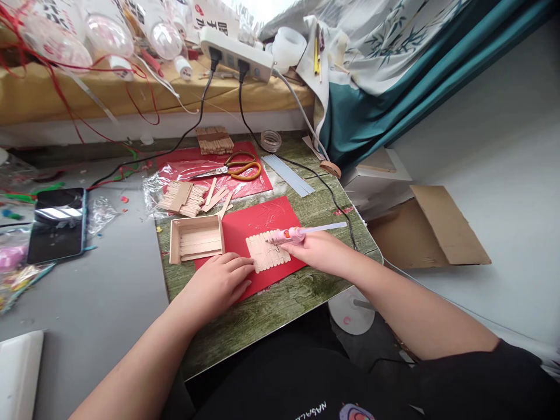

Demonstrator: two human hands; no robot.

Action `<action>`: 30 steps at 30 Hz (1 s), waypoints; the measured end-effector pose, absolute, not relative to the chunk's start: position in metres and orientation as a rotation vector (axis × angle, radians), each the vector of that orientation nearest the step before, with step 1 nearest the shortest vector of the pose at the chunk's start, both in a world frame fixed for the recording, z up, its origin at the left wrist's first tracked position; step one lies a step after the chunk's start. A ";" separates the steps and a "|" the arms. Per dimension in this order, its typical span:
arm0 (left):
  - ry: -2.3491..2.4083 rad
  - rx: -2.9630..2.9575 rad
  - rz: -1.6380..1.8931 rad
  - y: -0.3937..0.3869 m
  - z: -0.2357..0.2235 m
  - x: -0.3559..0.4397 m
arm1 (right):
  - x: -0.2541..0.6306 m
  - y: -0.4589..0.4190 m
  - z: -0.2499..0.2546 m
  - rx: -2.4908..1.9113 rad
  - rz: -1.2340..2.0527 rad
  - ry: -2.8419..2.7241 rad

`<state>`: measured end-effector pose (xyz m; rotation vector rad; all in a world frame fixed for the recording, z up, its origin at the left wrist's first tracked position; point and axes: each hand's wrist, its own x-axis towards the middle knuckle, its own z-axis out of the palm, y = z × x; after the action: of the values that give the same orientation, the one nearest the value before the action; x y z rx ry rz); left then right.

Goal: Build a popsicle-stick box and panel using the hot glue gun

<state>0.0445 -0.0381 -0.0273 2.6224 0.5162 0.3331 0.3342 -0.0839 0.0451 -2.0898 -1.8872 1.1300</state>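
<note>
My right hand is closed around a pink hot glue gun, with a long translucent glue stick poking out behind it. The nozzle points down at a flat panel of craft sticks laid side by side on a red sheet. At the panel's left edge my left hand rests on the sheet, fingers stretched out and holding nothing. Just beyond that hand stands an open box made of craft sticks. A bundle of craft sticks and a few loose ones lie farther back.
Scissors lie on plastic wrap over a second red sheet. Behind them are another stick bundle and a small clear jar. Pale blue strips sit right of these. Black cables run from a power strip. A phone lies left.
</note>
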 end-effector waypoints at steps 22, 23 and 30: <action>0.524 2.634 0.316 -0.038 -0.029 0.044 | 0.331 -0.088 0.054 -2.038 1.221 -1.918; 0.523 2.633 0.316 -0.038 -0.029 0.044 | 0.331 -0.089 0.054 -2.048 1.223 -1.918; 0.519 2.623 0.330 -0.038 -0.030 0.044 | 0.332 -0.092 0.058 -2.046 1.260 -1.969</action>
<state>0.0439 -0.0379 -0.0299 2.6235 0.5195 0.3302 0.3322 -0.0924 0.0581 -2.0460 -1.9691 1.2605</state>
